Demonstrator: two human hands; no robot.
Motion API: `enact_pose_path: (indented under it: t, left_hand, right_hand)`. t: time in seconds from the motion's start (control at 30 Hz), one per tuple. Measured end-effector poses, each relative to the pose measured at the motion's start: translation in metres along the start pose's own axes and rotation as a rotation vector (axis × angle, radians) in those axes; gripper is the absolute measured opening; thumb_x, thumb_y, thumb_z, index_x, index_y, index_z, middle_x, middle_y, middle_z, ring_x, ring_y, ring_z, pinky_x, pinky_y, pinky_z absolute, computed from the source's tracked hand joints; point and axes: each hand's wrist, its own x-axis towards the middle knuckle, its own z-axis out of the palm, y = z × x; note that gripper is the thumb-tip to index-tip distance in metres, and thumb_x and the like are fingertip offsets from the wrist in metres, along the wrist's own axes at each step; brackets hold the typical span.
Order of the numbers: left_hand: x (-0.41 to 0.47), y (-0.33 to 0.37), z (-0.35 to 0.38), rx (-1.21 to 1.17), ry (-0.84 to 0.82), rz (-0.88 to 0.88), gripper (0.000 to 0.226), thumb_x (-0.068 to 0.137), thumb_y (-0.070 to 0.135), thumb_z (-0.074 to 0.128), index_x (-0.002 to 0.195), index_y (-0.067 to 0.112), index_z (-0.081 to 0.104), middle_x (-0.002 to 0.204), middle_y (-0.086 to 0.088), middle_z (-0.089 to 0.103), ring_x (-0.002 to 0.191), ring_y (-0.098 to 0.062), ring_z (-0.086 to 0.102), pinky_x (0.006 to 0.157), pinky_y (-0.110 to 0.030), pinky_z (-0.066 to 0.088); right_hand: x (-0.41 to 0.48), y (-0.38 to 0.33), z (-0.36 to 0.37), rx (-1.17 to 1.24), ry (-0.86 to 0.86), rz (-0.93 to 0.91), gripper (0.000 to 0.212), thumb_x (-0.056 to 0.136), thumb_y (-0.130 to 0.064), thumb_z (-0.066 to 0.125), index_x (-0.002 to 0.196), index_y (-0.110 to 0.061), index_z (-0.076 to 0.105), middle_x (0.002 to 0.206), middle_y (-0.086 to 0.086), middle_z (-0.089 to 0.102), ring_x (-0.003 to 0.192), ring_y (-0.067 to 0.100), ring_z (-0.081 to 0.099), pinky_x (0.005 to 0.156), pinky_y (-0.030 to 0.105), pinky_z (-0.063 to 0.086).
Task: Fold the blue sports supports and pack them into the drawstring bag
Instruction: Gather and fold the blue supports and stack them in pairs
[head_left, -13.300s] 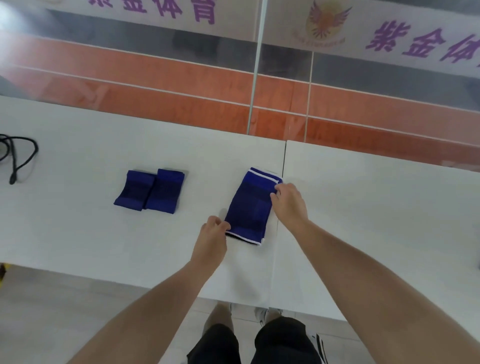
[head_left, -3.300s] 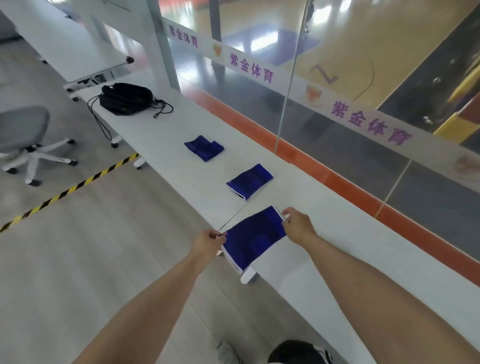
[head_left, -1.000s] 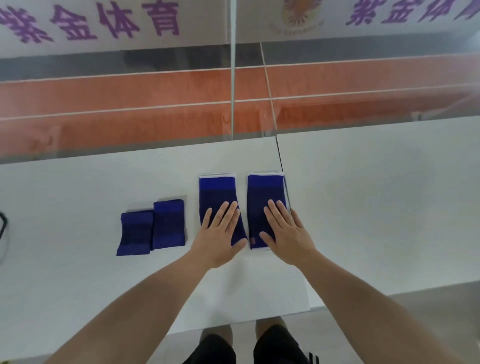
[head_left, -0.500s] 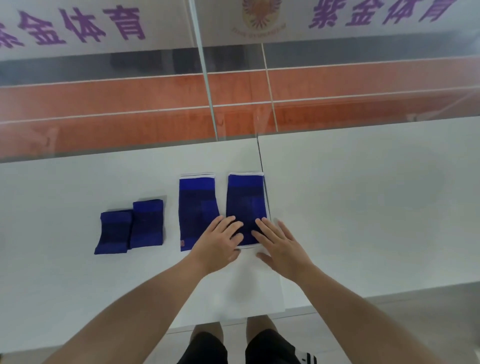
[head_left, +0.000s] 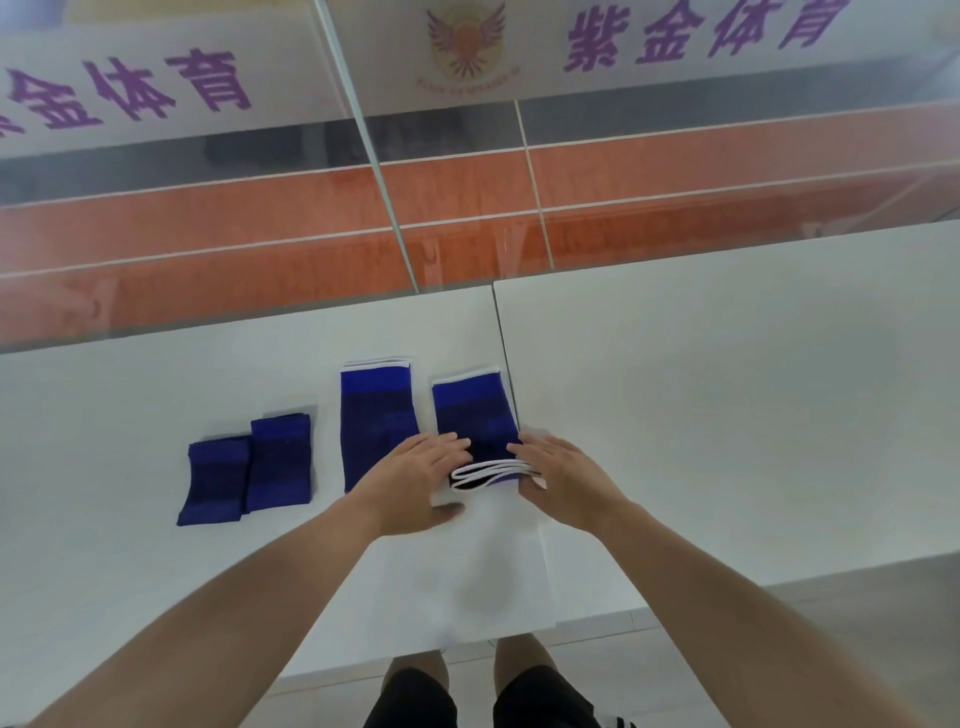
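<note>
Head, left hand (head_left: 415, 480), right hand (head_left: 567, 478) pinching support (head_left: 474, 410)

Two long blue supports (head_left: 379, 415) (head_left: 474, 410), two short blue supports (head_left: 213, 483) (head_left: 280, 460), two tables (head_left: 130, 395) (head_left: 727, 389).

glass partition (head_left: 260, 234) behind the supports (head_left: 379, 415), open tabletop (head_left: 727, 415) rightward
</note>
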Motion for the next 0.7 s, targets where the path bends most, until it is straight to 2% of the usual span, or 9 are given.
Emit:
enact_pose_path:
  t: [0.1, 0.2, 0.3, 0.4, 0.53, 0.63, 0.7]
  left_hand:
    - [0.004, -0.002, 0.000, -0.028, 0.042, 0.005, 0.041, 0.098, 0.038, 0.058, 0.135, 0.021, 0.061, 0.138, 0.004, 0.061, 0.131, -0.015, 0.053, 0.113, -0.033, 0.040]
    - [0.009, 0.008, -0.012, -0.351, 0.010, -0.229, 0.027, 0.103, 0.032, 0.050, 0.123, 0.022, 0.063, 0.107, 0.003, 0.071, 0.096, -0.017, 0.067, 0.089, -0.035, 0.055]
    - [0.011, 0.011, -0.020, -0.645, 0.010, -0.473, 0.022, 0.104, 0.034, 0.047, 0.111, 0.025, 0.065, 0.087, 0.004, 0.069, 0.076, -0.015, 0.064, 0.076, -0.034, 0.054]
    - [0.014, 0.013, -0.023, -0.801, 0.063, -0.633, 0.022, 0.103, 0.038, 0.047, 0.111, 0.026, 0.064, 0.088, 0.000, 0.070, 0.075, -0.020, 0.066, 0.070, -0.031, 0.053]
    - [0.025, 0.014, -0.021, -0.770, 0.198, -0.673, 0.023, 0.104, 0.035, 0.046, 0.107, 0.020, 0.064, 0.086, 0.003, 0.068, 0.074, -0.013, 0.062, 0.064, -0.023, 0.046]
    - [0.034, 0.012, -0.019, -0.685, 0.324, -0.702, 0.022, 0.104, 0.027, 0.045, 0.095, 0.014, 0.060, 0.087, 0.000, 0.066, 0.079, -0.015, 0.061, 0.069, -0.027, 0.048]
    - [0.039, 0.010, -0.015, -0.583, 0.373, -0.714, 0.023, 0.103, 0.025, 0.046, 0.090, 0.010, 0.058, 0.086, -0.003, 0.063, 0.077, -0.019, 0.059, 0.068, -0.030, 0.048]
  right_hand:
    - [-0.001, -0.001, -0.009, -0.007, -0.052, -0.054, 0.033, 0.087, -0.031, 0.060, 0.117, -0.020, 0.065, 0.125, -0.006, 0.063, 0.112, 0.019, 0.057, 0.100, 0.035, 0.048]
    - [-0.001, -0.002, -0.014, 0.035, -0.109, 0.001, 0.037, 0.085, -0.043, 0.062, 0.119, -0.031, 0.054, 0.117, -0.014, 0.060, 0.105, 0.012, 0.057, 0.095, 0.032, 0.047]
    - [0.003, -0.007, -0.020, 0.270, -0.076, 0.183, 0.050, 0.084, -0.039, 0.070, 0.127, -0.036, 0.045, 0.119, -0.015, 0.062, 0.106, 0.006, 0.059, 0.092, 0.026, 0.049]
    - [0.016, -0.015, -0.018, 0.415, -0.003, 0.325, 0.045, 0.090, -0.026, 0.070, 0.131, -0.028, 0.051, 0.122, -0.011, 0.066, 0.109, 0.005, 0.062, 0.092, 0.025, 0.051]
    - [0.040, -0.022, -0.013, 0.427, 0.063, 0.490, 0.030, 0.097, -0.025, 0.061, 0.126, -0.021, 0.062, 0.105, -0.009, 0.068, 0.099, 0.015, 0.063, 0.083, 0.025, 0.045]
    - [0.059, -0.026, -0.009, 0.378, 0.088, 0.515, 0.020, 0.098, -0.026, 0.056, 0.116, -0.019, 0.064, 0.095, -0.006, 0.067, 0.091, 0.021, 0.063, 0.079, 0.030, 0.047]
    - [0.071, -0.029, -0.006, 0.231, 0.070, 0.472, 0.020, 0.099, -0.028, 0.052, 0.113, -0.016, 0.061, 0.094, -0.001, 0.068, 0.089, 0.025, 0.062, 0.081, 0.036, 0.048]
